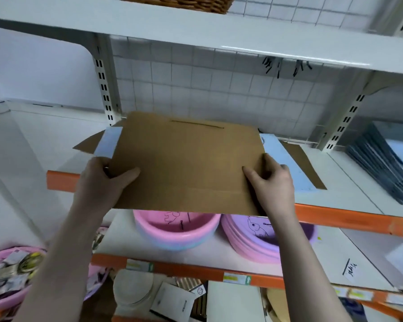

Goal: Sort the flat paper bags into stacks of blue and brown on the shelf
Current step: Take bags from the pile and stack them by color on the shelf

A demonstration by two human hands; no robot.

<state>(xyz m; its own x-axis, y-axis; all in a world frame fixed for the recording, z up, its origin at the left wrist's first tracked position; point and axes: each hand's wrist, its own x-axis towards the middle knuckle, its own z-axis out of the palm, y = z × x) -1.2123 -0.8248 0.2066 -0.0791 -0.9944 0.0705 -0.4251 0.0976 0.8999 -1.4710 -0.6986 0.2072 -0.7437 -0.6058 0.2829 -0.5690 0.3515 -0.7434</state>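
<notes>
A flat brown paper bag (186,163) with a dark handle line near its far edge lies on top of a mixed pile, half over the shelf's orange front edge (349,218). My left hand (102,180) grips its near left corner, thumb on top. My right hand (272,180) grips its near right side the same way. Under it, a blue bag (108,141) sticks out at the left with a brown corner (86,144) beneath. At the right another blue bag (293,168) shows, and a brown bag (305,163) lies under that one.
A dark blue stack (379,163) of flat items lies at the right of the white shelf (44,140). Slotted uprights (104,89) stand behind. Below are a pink basin (175,231) and stacked purple basins (249,240). A wicker basket (179,3) sits on the shelf above.
</notes>
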